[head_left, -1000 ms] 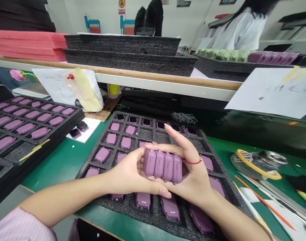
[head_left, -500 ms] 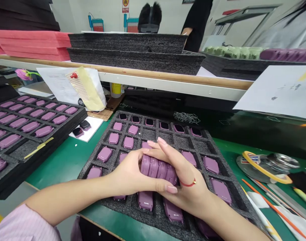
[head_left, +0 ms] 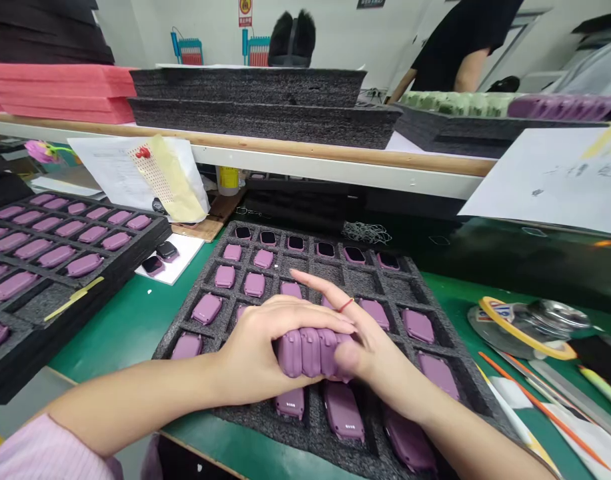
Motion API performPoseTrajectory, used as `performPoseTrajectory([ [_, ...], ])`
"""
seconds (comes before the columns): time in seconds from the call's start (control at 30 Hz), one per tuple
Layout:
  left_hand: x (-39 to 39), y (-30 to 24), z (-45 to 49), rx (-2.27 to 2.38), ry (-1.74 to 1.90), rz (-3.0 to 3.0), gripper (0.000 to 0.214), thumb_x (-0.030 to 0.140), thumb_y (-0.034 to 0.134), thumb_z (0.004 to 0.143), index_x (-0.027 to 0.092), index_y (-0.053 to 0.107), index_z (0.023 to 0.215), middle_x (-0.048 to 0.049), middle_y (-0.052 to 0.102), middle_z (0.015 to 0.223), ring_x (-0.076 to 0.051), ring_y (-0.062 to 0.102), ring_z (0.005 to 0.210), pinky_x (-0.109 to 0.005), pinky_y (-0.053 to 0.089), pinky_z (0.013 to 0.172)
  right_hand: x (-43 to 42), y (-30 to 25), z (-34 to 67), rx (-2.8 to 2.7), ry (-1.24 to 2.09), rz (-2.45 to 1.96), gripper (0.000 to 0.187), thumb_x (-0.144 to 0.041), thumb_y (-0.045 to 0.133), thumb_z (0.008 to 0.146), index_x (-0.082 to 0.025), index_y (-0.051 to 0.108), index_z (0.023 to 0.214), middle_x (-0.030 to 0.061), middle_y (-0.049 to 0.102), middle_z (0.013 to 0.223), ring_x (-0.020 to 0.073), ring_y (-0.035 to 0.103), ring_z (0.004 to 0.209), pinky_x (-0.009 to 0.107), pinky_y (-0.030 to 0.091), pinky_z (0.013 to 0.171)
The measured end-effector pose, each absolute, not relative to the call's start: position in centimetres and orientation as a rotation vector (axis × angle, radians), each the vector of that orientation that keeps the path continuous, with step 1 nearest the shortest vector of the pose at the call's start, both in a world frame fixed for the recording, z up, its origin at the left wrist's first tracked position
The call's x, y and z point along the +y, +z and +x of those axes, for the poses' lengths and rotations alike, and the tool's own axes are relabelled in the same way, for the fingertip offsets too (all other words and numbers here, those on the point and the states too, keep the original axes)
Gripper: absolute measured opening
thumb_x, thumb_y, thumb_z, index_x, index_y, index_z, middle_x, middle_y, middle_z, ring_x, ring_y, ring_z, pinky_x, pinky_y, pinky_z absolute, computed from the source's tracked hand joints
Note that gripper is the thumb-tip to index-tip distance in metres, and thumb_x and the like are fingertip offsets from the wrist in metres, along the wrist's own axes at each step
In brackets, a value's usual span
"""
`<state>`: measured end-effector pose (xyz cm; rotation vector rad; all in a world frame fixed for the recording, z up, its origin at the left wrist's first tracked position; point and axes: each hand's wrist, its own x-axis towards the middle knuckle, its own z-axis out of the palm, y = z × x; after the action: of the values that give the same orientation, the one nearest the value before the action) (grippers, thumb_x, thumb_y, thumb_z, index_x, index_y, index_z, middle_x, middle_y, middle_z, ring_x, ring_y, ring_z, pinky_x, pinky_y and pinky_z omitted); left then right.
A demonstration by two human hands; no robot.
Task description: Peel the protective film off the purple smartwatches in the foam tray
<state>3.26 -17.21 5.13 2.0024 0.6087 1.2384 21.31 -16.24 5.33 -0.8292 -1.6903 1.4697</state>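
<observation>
Above the foam tray I hold a row of several purple smartwatch cases, pressed side by side. My left hand is closed around them, its fingers over the top and the thumb mostly hidden beneath. At the right end of the row, my right hand grips too, its blurred thumb against the last case and its index finger stretched out. A red string circles that hand. More purple cases lie face down in the tray's pockets, and the far row holds watches with dark screens.
A second foam tray with purple cases stands left. Two watches lie on white paper. To the right are a round metal-lidded container, an orange stick and other tools. A shelf with foam stacks crosses behind; a person in black leans beyond.
My left fingers have closed over the top of the cases. My right thumb has come round to their front at the right end. The person behind has shifted right.
</observation>
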Motion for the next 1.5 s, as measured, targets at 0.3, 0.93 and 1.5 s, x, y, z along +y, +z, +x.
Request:
performPoseTrajectory([
  [0.3, -17.4, 4.0, 3.1, 0.679, 1.133, 1.938, 0.098, 0.026, 0.085, 0.071, 0.035, 0.032, 0.153, -0.0117, 0.034, 0.155, -0.035, 0.032, 0.147, -0.053, 0.034, 0.119, -17.4, 5.0, 20.4, -1.777, 0.860, -0.863, 0.107, -0.030, 0.091, 0.064, -0.032, 0.033, 0.153, 0.0065, 0.066, 0.132, 0.0280, 0.068, 0.115, 0.045, 0.056, 0.102],
  [0.93, -17.4, 5.2, 2.9, 0.523, 0.836, 1.233, 0.054, 0.038, 0.067, 0.089, 0.019, 0.050, 0.136, -0.0140, 0.060, 0.136, -0.032, 0.056, 0.129, -0.048, 0.049, 0.105, -16.3, 4.8, 21.3, -1.915, 0.651, -0.569, 0.102, -0.021, 0.085, 0.075, -0.035, 0.025, 0.157, 0.0065, 0.060, 0.143, 0.0260, 0.069, 0.115, 0.048, 0.051, 0.111],
  [1.5, -17.7, 5.1, 3.4, 0.687, 0.898, 1.340, 0.048, 0.033, 0.072, 0.082, 0.017, 0.052, 0.122, -0.0113, 0.063, 0.124, -0.028, 0.061, 0.119, -0.043, 0.050, 0.101, -16.4, 4.7, 20.9, -2.013, 0.515, -0.513, 0.102, -0.015, 0.080, 0.078, -0.026, 0.020, 0.159, 0.0058, 0.073, 0.122, 0.0240, 0.068, 0.118, 0.043, 0.049, 0.113],
])
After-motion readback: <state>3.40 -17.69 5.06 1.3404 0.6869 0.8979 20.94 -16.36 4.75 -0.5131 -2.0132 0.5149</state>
